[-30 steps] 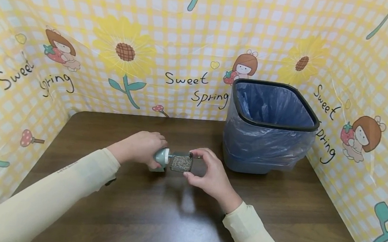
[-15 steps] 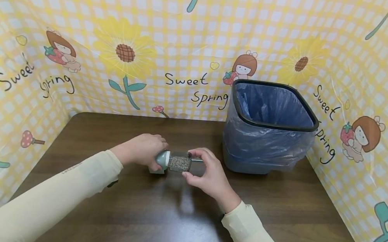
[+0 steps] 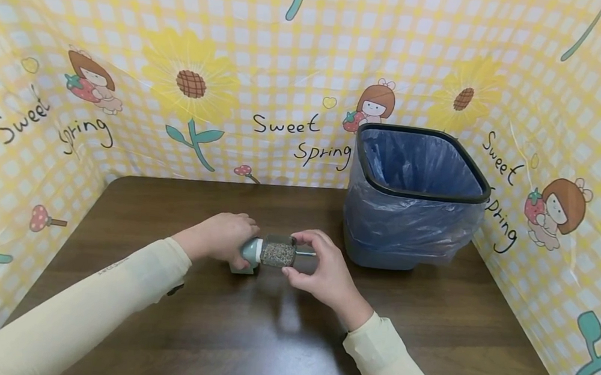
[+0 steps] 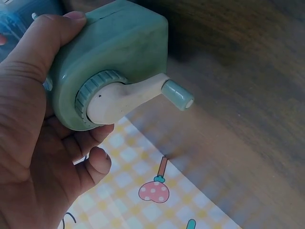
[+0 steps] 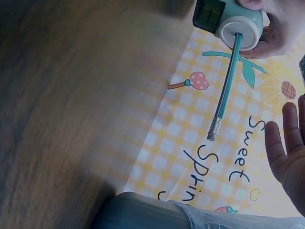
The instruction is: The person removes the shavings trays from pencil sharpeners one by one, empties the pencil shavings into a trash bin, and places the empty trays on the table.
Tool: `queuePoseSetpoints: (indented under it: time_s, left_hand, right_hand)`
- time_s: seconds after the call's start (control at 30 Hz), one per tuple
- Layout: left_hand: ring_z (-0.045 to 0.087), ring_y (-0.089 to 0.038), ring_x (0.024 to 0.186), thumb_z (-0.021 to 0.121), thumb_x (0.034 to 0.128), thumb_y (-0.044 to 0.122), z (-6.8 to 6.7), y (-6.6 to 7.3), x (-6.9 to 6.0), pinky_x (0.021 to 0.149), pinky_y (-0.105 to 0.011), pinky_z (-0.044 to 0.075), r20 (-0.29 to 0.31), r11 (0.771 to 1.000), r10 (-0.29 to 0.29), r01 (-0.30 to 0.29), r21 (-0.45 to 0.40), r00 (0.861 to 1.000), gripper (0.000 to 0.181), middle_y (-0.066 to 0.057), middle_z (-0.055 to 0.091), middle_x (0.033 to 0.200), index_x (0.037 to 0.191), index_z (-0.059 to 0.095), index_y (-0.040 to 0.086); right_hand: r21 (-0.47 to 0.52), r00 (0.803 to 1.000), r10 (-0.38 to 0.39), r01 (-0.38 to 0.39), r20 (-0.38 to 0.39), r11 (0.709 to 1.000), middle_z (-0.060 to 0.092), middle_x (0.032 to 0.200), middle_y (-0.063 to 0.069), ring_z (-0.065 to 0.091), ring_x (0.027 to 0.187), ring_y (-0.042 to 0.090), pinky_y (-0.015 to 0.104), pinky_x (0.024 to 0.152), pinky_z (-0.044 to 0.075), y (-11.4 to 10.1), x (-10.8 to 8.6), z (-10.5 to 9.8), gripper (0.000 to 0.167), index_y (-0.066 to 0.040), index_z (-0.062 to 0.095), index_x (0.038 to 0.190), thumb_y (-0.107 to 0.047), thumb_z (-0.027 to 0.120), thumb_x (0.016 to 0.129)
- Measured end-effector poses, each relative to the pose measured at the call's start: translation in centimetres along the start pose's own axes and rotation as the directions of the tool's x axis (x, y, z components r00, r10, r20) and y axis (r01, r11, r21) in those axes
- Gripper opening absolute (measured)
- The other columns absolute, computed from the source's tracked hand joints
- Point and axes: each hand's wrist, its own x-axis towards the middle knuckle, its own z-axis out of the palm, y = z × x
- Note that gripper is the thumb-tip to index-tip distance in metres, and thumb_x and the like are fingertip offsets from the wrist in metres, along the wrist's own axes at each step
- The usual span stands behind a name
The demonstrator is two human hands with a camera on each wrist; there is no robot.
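1. Whole job: we'd call it partway. Done: drawer (image 3: pixel 278 253) out of the sharpener (image 4: pixel 119 43), pencil (image 5: pixel 229 81) in. Left, our guess: deal with the contents, refit the drawer.
2. Room: checked cloth (image 3: pixel 297 54), yellow and white, walls us in from 9 through 12 to 3 o'clock. Flowers, cartoon girls and "Sweet Spring" printed on it.
3. Surface: dark wood-grain table (image 3: pixel 210 336), shiny toward 6 o'clock.
4. Bin (image 3: pixel 380 259): grey, black rim, on the table at 2 o'clock from the hands. Blue bag (image 3: pixel 411 222) lines it and folds down outside. We can't see the bottom inside.
5. Hands: left hand (image 3: pixel 222 237) grips the sharpener, thumb over the top. Right hand (image 3: pixel 333 272) pinches the drawer between thumb and fingers, at 3 o'clock from the left.
6. Sharpener: green, mid-table, well apart from the bin. We can't tell if its base touches the table. Dark square slot (image 5: pixel 209 15) looks vacant.
7. Drawer: see-through, at 3 o'clock from the sharpener, holding speckled stuff. We read that as shavings, so not emptied.
8. Pencil: tip end inside the sharpener's white ring, eraser end toward 3 o'clock.
9. Crank (image 4: pixel 133 95): arm at 2 o'clock in the left wrist view, no hand on it.
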Motion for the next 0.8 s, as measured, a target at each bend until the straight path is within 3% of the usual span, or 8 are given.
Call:
queuePoseSetpoints:
  time_s: [0.23,0.53,0.7,0.8]
  left_hand:
    - [0.061,-0.021,0.103,0.087,0.0732,0.050,0.44,0.18,0.09,0.088,-0.039,0.055,0.016,1.000,-0.015,0.015,-0.012,1.000,0.068,-0.007,0.070,0.118,0.121,0.069,0.005]
    - [0.061,-0.022,0.104,0.088,0.0730,0.049,0.61,0.09,0.22,0.087,-0.038,0.054,0.007,0.999,-0.025,0.026,-0.028,1.000,0.069,-0.008,0.070,0.120,0.121,0.069,0.005]
    - [0.060,-0.022,0.101,0.088,0.0728,0.048,0.71,0.11,0.18,0.086,-0.040,0.052,0.003,0.999,-0.034,0.034,-0.040,0.999,0.065,-0.005,0.070,0.114,0.118,0.069,0.006]
    - [0.059,-0.021,0.098,0.089,0.0722,0.049,0.72,0.17,0.18,0.084,-0.040,0.052,0.002,0.998,-0.046,0.046,-0.047,0.999,0.065,-0.004,0.070,0.111,0.117,0.069,0.007]
  right_hand:
    - [0.003,1.000,-0.009,0.009,-0.001,1.000,0.063,0.121,-0.006,0.063,0.114,0.022,0.037,0.097,0.053,0.07,-0.08,-0.07,0.056,-0.015,0.063,0.125,-0.018,0.089,0.076]
    - [0.015,1.000,-0.022,0.022,-0.003,1.000,0.063,0.120,-0.005,0.061,0.113,0.015,0.048,0.097,0.053,0.13,-0.10,-0.08,0.056,-0.014,0.062,0.126,-0.017,0.088,0.076]
    - [-0.005,1.000,-0.008,0.008,0.001,1.000,0.063,0.121,-0.006,0.061,0.114,0.015,0.039,0.097,0.053,0.13,-0.15,-0.08,0.056,-0.015,0.062,0.126,-0.019,0.089,0.076]
    - [-0.006,1.000,-0.001,0.001,0.000,1.000,0.063,0.121,-0.006,0.061,0.113,0.016,0.042,0.096,0.053,0.11,-0.17,-0.11,0.056,-0.016,0.063,0.126,-0.019,0.089,0.076]
